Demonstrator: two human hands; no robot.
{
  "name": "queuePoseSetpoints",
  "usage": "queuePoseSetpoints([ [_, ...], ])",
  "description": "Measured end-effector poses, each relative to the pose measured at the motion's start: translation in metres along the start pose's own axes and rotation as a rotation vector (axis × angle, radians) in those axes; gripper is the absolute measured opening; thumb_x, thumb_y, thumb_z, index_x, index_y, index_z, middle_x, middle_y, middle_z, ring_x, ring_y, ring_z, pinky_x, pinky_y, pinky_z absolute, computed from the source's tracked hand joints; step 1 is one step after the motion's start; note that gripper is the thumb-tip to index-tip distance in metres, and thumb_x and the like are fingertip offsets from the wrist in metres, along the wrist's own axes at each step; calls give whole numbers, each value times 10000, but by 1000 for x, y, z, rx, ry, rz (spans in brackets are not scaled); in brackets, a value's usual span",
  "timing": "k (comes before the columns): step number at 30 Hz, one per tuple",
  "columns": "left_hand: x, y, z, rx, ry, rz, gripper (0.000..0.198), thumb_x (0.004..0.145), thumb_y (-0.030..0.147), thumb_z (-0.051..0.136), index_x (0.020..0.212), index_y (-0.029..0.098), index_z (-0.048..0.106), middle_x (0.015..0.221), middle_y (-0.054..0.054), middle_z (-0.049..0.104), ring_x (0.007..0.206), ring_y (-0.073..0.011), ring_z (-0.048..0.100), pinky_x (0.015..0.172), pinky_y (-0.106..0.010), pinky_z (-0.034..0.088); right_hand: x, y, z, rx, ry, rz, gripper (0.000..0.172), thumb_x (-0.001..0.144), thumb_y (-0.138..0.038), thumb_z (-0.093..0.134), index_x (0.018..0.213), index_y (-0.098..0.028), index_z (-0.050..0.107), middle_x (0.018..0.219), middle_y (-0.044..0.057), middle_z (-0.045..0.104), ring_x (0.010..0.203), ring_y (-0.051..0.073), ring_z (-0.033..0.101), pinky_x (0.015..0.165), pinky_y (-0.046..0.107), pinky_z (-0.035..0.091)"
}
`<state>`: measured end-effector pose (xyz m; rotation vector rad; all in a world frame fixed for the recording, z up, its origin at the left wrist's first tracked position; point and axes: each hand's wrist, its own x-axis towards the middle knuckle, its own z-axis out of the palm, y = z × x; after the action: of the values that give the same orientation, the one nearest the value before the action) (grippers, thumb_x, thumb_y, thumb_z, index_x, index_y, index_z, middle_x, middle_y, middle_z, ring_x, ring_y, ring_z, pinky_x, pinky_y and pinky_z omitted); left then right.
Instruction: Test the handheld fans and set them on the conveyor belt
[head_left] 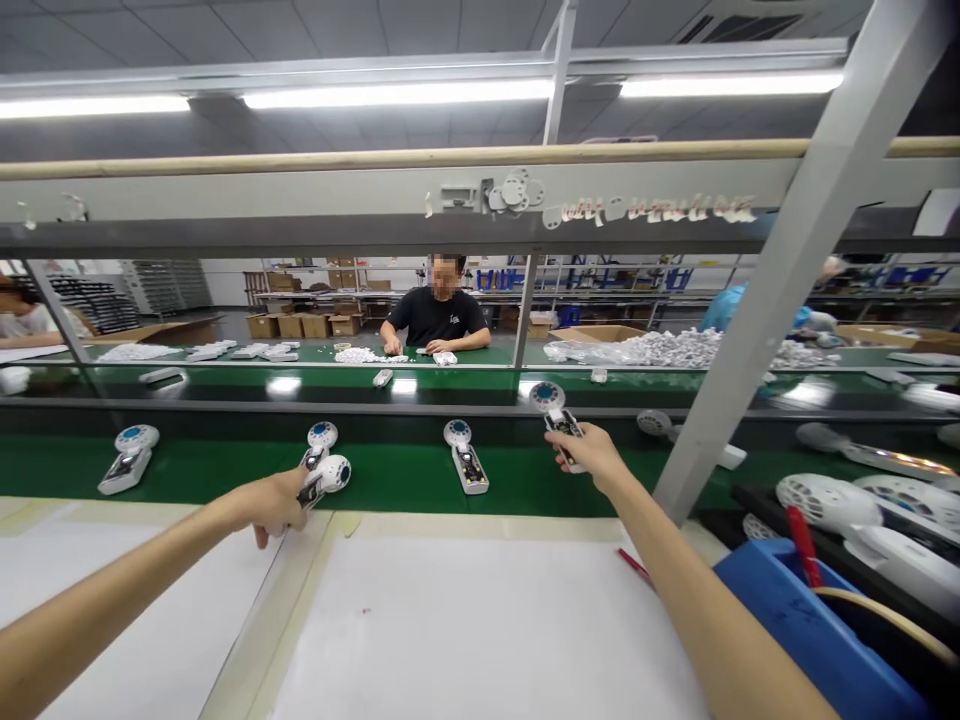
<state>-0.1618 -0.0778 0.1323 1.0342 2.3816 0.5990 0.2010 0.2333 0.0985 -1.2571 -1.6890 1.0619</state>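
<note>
My left hand [276, 503] is closed around the handle of a small white fan unit [327, 476] at the near edge of the green conveyor belt [405, 480]. My right hand [589, 452] is stretched further out over the belt and grips the handle of another white fan unit [553, 406], whose round blue-centred head points away from me. Three more such units lie on the belt: one [128, 458] at the left, one [322, 438] just behind my left hand, and one [465, 456] between my hands.
A white work surface [480, 620] lies in front of me. A slanted grey frame post [780, 270] rises at the right. A blue bin [817, 630] and white fan housings [862, 505] sit at the right. Across the line a person in black [439, 315] handles small white parts.
</note>
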Motion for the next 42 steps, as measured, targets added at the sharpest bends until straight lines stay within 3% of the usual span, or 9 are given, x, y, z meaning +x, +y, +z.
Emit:
queuePoseSetpoints([
  [3, -4, 0, -2, -462, -191, -47, 416, 604, 368, 776, 940, 185, 612, 783, -91, 686, 563, -181, 585, 411, -223, 362, -15, -31, 2, 230, -67, -4, 160, 791, -307, 574, 866, -166, 581, 831, 115, 713, 633, 198, 695, 560, 323, 608],
  [7, -20, 29, 14, -947, -251, 59, 348, 798, 364, 670, 1049, 131, 610, 923, -145, 710, 564, -133, 556, 465, -236, 381, -43, -67, 6, 403, -160, -27, 169, 773, -210, 550, 936, -175, 576, 925, 95, 717, 728, 194, 715, 636, 312, 626],
  [14, -63, 119, 43, -1273, -245, 348, 346, 861, 292, 553, 1187, 180, 573, 917, -79, 697, 580, -143, 587, 519, -271, 463, -98, -107, 15, 506, -224, -123, 380, 747, -194, 620, 1115, -216, 531, 958, 33, 721, 750, 191, 718, 661, 334, 625],
  [18, -72, 142, 51, -1315, -236, 521, 364, 829, 246, 587, 1189, 215, 541, 1014, -62, 694, 673, -157, 662, 605, -291, 547, -122, -117, 20, 562, -318, -199, 426, 737, -228, 664, 1114, -244, 466, 1002, 16, 717, 805, 223, 744, 713, 400, 626],
  [21, -75, 143, 54, -1298, -231, 622, 558, 817, 271, 641, 1318, 280, 395, 1120, -63, 689, 779, -223, 732, 713, -385, 602, -133, -121, 21, 554, -369, -232, 447, 745, -215, 670, 1129, -255, 445, 1099, 34, 706, 851, 237, 750, 725, 398, 618],
  [24, -77, 137, 57, -1262, -211, 714, 689, 798, 295, 695, 1352, 293, 285, 1157, -83, 682, 763, -253, 741, 717, -439, 612, -139, -122, 23, 566, -422, -274, 445, 757, -201, 658, 1148, -258, 455, 1142, 43, 689, 875, 229, 745, 768, 408, 617],
  [30, -77, 126, 60, -1175, -173, 814, 757, 855, 307, 666, 1449, 344, 198, 1229, -85, 646, 736, -199, 713, 692, -403, 611, -144, -121, 27, 578, -528, -292, 711, 801, -176, 624, 1426, -327, 320, 1158, 47, 675, 889, 224, 739, 778, 405, 621],
  [37, -75, 127, 59, -1177, -182, 811, 797, 856, 286, 651, 1495, 372, 184, 1310, -89, 598, 743, -182, 707, 664, -362, 613, -144, -115, 36, 594, -548, -282, 724, 813, -191, 648, 1426, -344, 295, 1176, 55, 658, 913, 251, 734, 796, 465, 619],
  [42, -72, 129, 62, -1204, -193, 866, 774, 863, 252, 647, 1476, 305, 179, 1272, -109, 600, 746, -169, 699, 651, -335, 609, -142, -112, 40, 587, -549, -268, 728, 820, -174, 636, 1421, -367, 274, 1122, 36, 661, 874, 235, 727, 761, 448, 620],
])
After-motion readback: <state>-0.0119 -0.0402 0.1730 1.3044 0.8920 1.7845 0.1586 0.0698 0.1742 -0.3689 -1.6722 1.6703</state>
